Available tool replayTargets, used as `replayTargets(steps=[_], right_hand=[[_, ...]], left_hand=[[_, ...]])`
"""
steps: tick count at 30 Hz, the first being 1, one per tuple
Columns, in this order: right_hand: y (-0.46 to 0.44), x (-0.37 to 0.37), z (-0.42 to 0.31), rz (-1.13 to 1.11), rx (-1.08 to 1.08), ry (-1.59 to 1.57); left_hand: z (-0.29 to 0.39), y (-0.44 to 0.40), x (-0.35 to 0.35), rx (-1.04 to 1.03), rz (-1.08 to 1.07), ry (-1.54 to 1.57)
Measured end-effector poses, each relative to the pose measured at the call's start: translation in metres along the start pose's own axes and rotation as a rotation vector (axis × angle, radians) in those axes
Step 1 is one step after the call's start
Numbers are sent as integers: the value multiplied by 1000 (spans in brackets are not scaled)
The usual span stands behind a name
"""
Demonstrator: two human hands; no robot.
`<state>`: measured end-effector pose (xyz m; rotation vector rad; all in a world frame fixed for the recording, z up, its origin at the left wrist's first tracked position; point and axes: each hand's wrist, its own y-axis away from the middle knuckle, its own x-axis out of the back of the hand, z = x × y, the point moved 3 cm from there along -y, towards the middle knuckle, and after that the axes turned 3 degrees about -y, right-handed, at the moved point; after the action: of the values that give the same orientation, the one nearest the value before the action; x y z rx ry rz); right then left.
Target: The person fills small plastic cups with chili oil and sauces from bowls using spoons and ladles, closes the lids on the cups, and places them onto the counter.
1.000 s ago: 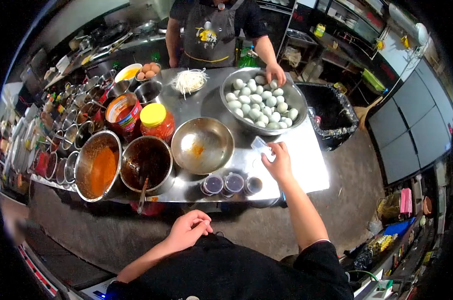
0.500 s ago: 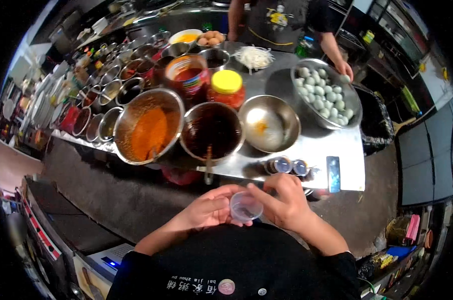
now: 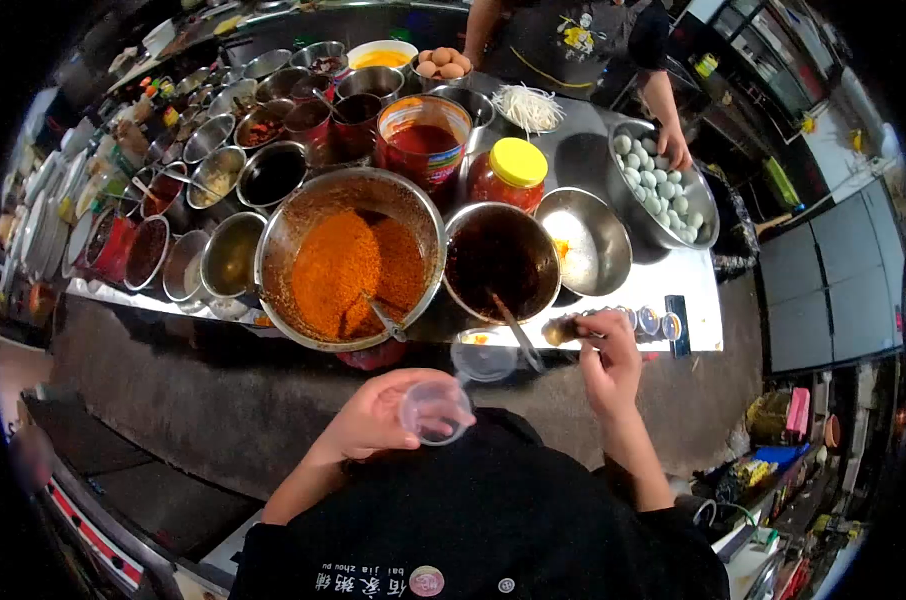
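Note:
My left hand [image 3: 373, 415] is closed around a clear plastic cup [image 3: 436, 412], tilted with its mouth facing up toward me. Its clear hinged lid [image 3: 485, 357] stands open beyond the cup. My right hand [image 3: 610, 362] is raised by the table's front edge, fingers bent together at a small brownish thing [image 3: 563, 331] that I cannot make out. Small filled cups [image 3: 649, 321] stand just right of those fingers. Left of that hand is a bowl of dark sauce [image 3: 501, 262] with a spoon [image 3: 514, 330] leaning out over its rim.
A large bowl of orange paste [image 3: 338, 275], a yellow-lidded jar [image 3: 518, 163] and a nearly bare metal bowl [image 3: 613, 255] crowd the table. At the back right, a co-worker's hand [image 3: 675, 147] reaches into a bowl of pale eggs [image 3: 663, 190]. A phone [image 3: 679, 325] lies at the right.
My hands have parted: the right has moved away to the table edge, and the left has shifted left with the cup. The lid now shows open. The camera view has turned slightly.

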<state>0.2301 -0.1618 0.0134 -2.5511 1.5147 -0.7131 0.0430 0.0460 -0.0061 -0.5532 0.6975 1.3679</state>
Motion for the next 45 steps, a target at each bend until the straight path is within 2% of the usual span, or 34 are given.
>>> replayTargets(steps=[1, 3, 4, 5, 8, 10, 14, 17, 19, 21, 26, 33, 37, 40, 43, 45], right_hand=[[7, 1, 8, 48, -55, 143], [27, -17, 35, -107, -369, -35], [22, -32, 5, -294, -339, 184], [29, -45, 9, -341, -384, 118], [17, -71, 4, -256, -418, 191], [1, -74, 26, 11, -275, 126], [-41, -69, 24, 80, -282, 95], [-54, -72, 20, -25, -298, 62], [-53, -78, 7, -278, 128, 296], [-51, -78, 1, -394, 269, 306], [-53, -57, 1, -626, 326, 265], [-55, -18, 17, -721, 302, 56], [-57, 10, 28, -691, 76, -44], [-44, 18, 58, -465, -378, -454], [-49, 27, 68, -380, -694, -652], [-47, 27, 76, -339, -746, -715]], left_hand=[[4, 7, 7, -43, 13, 17], [8, 16, 19, -91, 8, 56], [15, 20, 21, -129, -4, 61], [22, 23, 20, -166, -14, 63], [32, 26, 25, -148, 53, 53], [34, 27, 28, -160, 97, 47], [26, 28, 37, -185, 34, 77], [23, 27, 37, -219, 122, 26], [22, 26, 36, -261, 178, -75], [19, 22, 33, -294, 214, -70], [9, 6, 22, -369, 317, -81], [-11, -18, 2, -365, 486, -152], [-19, -34, -16, -379, 526, -105], [-27, -46, -23, -407, 516, -123], [-33, -50, -31, -408, 520, -135], [-38, -48, -32, -395, 536, -164]])
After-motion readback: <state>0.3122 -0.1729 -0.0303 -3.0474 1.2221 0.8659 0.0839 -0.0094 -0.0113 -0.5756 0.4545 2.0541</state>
